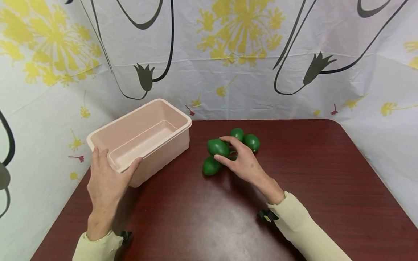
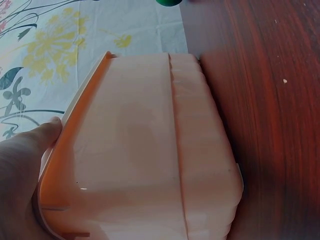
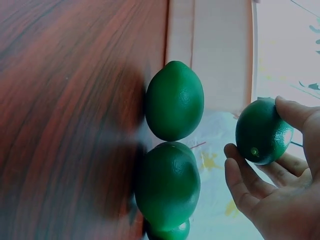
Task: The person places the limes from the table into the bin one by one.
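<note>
In the head view my right hand (image 1: 243, 161) holds a green lime (image 1: 218, 148) between thumb and fingers. The right wrist view shows that held lime (image 3: 264, 131) raised off the tabletop, apart from the others. Below and around it, several more limes lie on the table: one lime (image 1: 211, 166) at the near left, another lime (image 1: 251, 143) and a third lime (image 1: 237, 134) behind the hand. My left hand (image 1: 106, 183) grips the near-left corner of a pale pink plastic bin (image 1: 163, 156), its thumb (image 2: 47, 131) over the rim. Nothing lies on the visible part of the bin's floor.
The dark red wooden table (image 1: 209, 224) ends at a straight back edge behind the limes. A white cloth (image 1: 235, 94) with yellow and grey flower prints hangs behind it and along both sides. The bin stands at an angle at the table's left.
</note>
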The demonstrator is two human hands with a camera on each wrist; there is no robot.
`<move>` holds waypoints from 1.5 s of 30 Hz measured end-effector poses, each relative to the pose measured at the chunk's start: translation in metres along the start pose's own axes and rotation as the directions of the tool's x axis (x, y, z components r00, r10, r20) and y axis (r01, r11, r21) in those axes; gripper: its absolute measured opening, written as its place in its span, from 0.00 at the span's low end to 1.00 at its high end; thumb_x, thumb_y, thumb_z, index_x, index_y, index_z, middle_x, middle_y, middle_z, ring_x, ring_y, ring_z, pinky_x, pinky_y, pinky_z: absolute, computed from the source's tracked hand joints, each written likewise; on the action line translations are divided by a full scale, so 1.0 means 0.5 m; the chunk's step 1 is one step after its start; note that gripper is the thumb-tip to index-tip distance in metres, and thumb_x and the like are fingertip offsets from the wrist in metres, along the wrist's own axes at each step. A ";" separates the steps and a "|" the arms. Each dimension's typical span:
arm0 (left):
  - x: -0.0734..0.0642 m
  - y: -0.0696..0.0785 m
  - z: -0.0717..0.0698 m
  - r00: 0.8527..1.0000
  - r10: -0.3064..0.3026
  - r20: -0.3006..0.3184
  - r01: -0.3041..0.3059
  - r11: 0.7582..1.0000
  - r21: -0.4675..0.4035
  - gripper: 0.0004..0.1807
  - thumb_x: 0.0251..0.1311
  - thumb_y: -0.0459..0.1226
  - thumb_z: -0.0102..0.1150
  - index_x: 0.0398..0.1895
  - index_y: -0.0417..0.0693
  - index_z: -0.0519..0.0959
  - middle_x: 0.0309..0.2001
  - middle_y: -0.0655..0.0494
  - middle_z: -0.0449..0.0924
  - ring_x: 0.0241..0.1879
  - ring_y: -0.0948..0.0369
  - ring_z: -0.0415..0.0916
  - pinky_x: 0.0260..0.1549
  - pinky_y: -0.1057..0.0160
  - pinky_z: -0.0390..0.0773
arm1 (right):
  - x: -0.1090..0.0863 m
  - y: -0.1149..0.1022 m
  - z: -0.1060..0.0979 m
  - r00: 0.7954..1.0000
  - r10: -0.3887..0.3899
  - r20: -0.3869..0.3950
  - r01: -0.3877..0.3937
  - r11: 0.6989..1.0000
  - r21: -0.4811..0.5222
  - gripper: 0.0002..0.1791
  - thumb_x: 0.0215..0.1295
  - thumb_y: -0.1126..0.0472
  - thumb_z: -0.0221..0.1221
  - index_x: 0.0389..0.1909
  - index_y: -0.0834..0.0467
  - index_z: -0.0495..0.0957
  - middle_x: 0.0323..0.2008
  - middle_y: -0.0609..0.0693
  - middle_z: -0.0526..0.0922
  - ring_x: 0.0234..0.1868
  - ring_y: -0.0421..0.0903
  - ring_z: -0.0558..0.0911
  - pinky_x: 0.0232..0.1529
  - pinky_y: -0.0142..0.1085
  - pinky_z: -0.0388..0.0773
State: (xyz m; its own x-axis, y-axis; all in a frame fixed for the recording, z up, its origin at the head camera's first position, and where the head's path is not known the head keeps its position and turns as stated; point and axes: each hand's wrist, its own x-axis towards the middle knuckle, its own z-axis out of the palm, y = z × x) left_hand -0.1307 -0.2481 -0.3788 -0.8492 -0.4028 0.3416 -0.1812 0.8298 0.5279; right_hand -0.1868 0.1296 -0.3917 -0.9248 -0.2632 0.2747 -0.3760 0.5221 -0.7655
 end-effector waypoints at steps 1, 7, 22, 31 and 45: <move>0.000 0.000 0.000 1.000 0.000 0.000 0.000 1.000 0.000 0.57 0.53 0.70 0.66 0.79 0.49 0.60 0.84 0.47 0.51 0.76 0.41 0.63 0.50 0.23 0.72 | 0.001 -0.001 0.001 1.000 -0.002 0.001 0.002 1.000 0.003 0.33 0.65 0.46 0.71 0.69 0.48 0.72 0.62 0.48 0.81 0.54 0.50 0.86 0.57 0.49 0.83; 0.000 0.000 0.001 1.000 0.001 0.000 -0.001 1.000 -0.001 0.57 0.53 0.70 0.66 0.79 0.49 0.60 0.84 0.47 0.51 0.77 0.41 0.62 0.50 0.22 0.72 | 0.004 -0.005 0.007 1.000 -0.003 0.009 0.003 1.000 0.008 0.34 0.65 0.47 0.71 0.69 0.48 0.72 0.63 0.49 0.81 0.54 0.50 0.85 0.57 0.50 0.83; -0.002 0.001 0.005 1.000 0.010 -0.020 -0.011 1.000 -0.008 0.56 0.52 0.69 0.67 0.78 0.50 0.62 0.83 0.47 0.54 0.76 0.41 0.64 0.49 0.22 0.72 | 0.013 -0.016 0.024 1.000 -0.013 0.002 0.013 1.000 0.000 0.33 0.65 0.49 0.71 0.69 0.49 0.73 0.63 0.48 0.81 0.55 0.49 0.85 0.58 0.46 0.83; -0.001 0.003 0.003 1.000 0.007 -0.019 -0.007 1.000 -0.004 0.55 0.53 0.69 0.67 0.77 0.49 0.63 0.83 0.46 0.53 0.76 0.41 0.63 0.49 0.22 0.72 | 0.018 -0.027 0.036 1.000 -0.018 0.006 0.018 1.000 0.008 0.33 0.65 0.50 0.71 0.69 0.50 0.72 0.63 0.47 0.80 0.56 0.49 0.84 0.58 0.45 0.82; -0.003 0.006 0.004 1.000 0.011 -0.030 -0.011 1.000 -0.007 0.54 0.52 0.69 0.68 0.77 0.51 0.63 0.83 0.48 0.54 0.75 0.42 0.64 0.48 0.23 0.72 | 0.022 -0.030 0.050 0.999 -0.045 0.002 0.045 0.998 0.043 0.33 0.66 0.53 0.71 0.70 0.52 0.71 0.64 0.49 0.79 0.56 0.49 0.84 0.56 0.46 0.84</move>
State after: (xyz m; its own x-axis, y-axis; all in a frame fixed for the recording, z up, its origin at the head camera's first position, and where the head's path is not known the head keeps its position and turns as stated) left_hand -0.1309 -0.2443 -0.3796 -0.8360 -0.4049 0.3702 -0.1684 0.8315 0.5294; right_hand -0.1900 0.0986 -0.3916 -0.9067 -0.2886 0.3076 -0.4145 0.4741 -0.7768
